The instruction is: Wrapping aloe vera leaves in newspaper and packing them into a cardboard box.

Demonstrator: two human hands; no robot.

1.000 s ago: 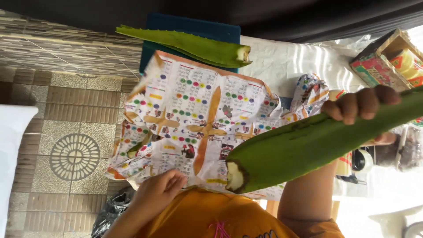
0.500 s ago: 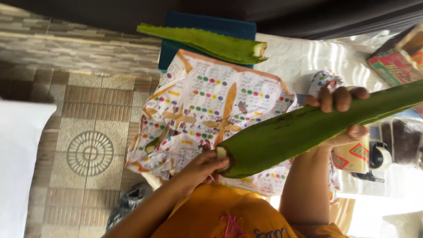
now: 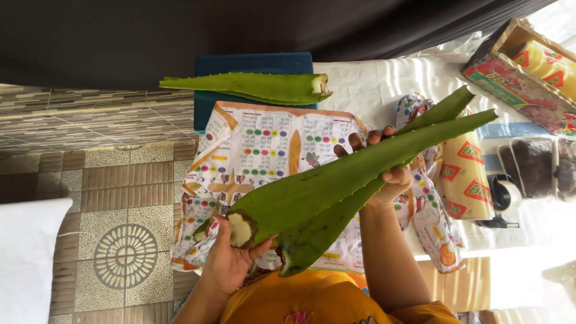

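Two aloe leaves over printed paper (third leaf beyond)

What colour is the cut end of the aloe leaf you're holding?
Pale cream-white, ringed by green skin, on the cut end of the aloe leaf; the head view shows it best.

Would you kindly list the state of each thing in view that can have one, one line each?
Held aloe leaves: two, cut at the base, lifted above the sheet.
Left hand: in a grip on the cut ends.
Right hand: closed around the leaves midway.
Third aloe leaf: lying flat, cut end showing, untouched.
Printed paper sheet: spread out, crumpled at the edges.
Cardboard box: open.
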